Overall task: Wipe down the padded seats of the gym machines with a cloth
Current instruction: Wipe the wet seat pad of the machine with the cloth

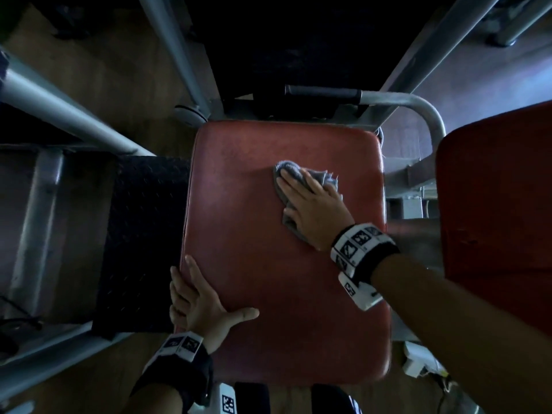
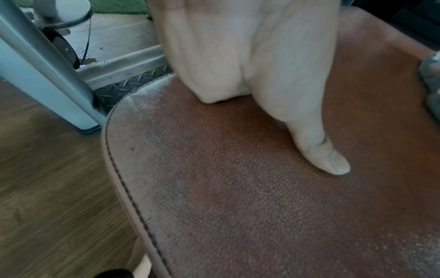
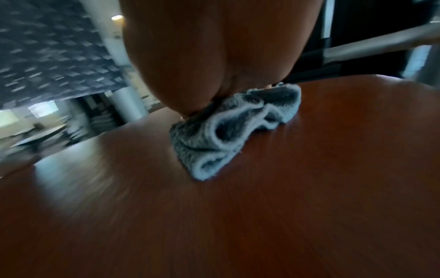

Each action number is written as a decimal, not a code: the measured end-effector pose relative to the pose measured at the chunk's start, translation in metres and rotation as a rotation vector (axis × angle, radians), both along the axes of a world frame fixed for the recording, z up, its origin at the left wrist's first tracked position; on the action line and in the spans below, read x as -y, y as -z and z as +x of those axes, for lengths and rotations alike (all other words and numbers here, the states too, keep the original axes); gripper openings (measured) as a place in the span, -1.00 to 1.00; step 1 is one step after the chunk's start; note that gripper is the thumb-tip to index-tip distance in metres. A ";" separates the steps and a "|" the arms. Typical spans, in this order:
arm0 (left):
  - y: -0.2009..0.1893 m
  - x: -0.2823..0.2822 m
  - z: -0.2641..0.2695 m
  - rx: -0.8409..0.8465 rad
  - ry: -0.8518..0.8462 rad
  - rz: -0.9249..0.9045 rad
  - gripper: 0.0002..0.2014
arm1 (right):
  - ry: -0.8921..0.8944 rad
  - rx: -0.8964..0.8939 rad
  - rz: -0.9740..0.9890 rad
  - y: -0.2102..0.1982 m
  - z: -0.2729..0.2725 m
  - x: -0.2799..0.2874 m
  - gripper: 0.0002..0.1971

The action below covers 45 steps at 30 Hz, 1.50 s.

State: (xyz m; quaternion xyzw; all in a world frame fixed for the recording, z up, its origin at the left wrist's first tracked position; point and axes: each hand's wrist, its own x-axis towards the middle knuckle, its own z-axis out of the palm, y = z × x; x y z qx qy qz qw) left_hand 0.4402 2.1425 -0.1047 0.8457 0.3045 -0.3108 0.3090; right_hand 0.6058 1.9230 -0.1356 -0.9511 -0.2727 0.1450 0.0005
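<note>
A red padded seat [image 1: 268, 264] fills the middle of the head view. My right hand [image 1: 301, 195] lies flat on a crumpled grey cloth [image 1: 288, 170] on the seat's far right part, fingers straight and pressing down. In the right wrist view the cloth [image 3: 228, 131] bunches out from under the palm [image 3: 214, 56] on the blurred seat [image 3: 309, 188]. My left hand [image 1: 206, 300] rests on the seat's near left edge. Its thumb [image 2: 328, 158] lies flat on the grained top [image 2: 238, 206], and its fingers run along the side. An edge of the cloth [image 2: 431, 75] shows at far right.
A second red pad [image 1: 493, 204] stands close on the right. Grey frame tubes [image 1: 59, 109] cross the left, and a black diamond-plate step [image 1: 143, 234] lies beside the seat. A bar with a black grip [image 1: 322, 92] runs behind the seat. Wood floor [image 2: 47, 188] lies below.
</note>
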 end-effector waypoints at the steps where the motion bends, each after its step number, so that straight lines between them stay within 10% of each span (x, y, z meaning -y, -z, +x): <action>1: 0.000 0.000 0.000 -0.001 0.006 0.005 0.66 | 0.069 0.007 0.022 -0.003 0.004 -0.004 -0.36; 10: -0.002 -0.003 0.000 -0.029 0.025 -0.011 0.67 | 0.340 -0.105 0.393 -0.017 0.014 -0.001 -0.33; 18: -0.006 -0.001 0.001 -0.048 0.033 0.012 0.68 | 1.163 -0.032 0.620 0.015 -0.081 0.062 -0.24; 38: 0.004 -0.003 0.000 -0.035 0.015 0.064 0.67 | 1.334 -0.323 0.451 0.023 -0.068 0.056 -0.15; 45: 0.011 -0.006 0.001 -0.020 -0.064 0.059 0.40 | 1.315 -0.331 0.430 0.025 -0.069 0.057 -0.13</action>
